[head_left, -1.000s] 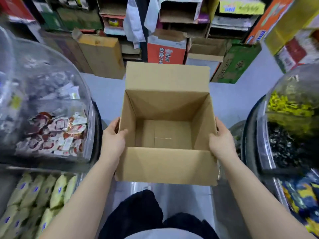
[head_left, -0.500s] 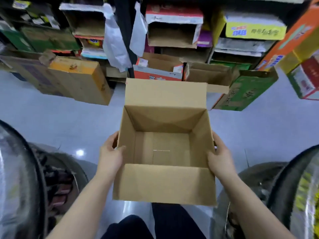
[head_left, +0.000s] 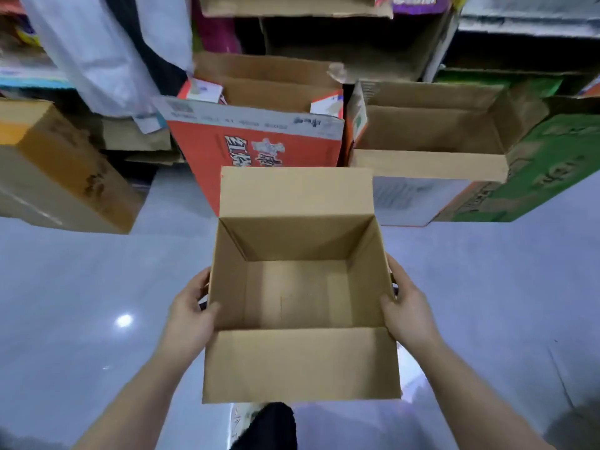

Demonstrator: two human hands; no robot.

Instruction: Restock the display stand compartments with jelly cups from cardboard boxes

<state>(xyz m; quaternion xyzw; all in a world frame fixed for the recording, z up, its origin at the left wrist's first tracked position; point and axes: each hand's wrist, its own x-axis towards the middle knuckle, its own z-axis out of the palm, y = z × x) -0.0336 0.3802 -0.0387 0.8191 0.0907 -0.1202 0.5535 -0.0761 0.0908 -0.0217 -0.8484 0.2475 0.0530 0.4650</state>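
I hold an empty plain cardboard box (head_left: 300,362) in front of me, its flaps open and its bare bottom visible. My left hand (head_left: 190,315) grips its left wall with the thumb over the rim. My right hand (head_left: 409,311) grips its right wall the same way. No jelly cups and no display stand are in view.
Ahead on the grey tiled floor (head_left: 81,303) stand an open red box with white lettering (head_left: 256,147), an open brown box (head_left: 428,138), a green box (head_left: 548,170) at right and an orange-brown box (head_left: 61,170) at left. White plastic bags (head_left: 94,50) hang above.
I have walked forward with the box toward the pile of cartons. The clear display domes at both sides have left the view. Both hands keep the same grip.
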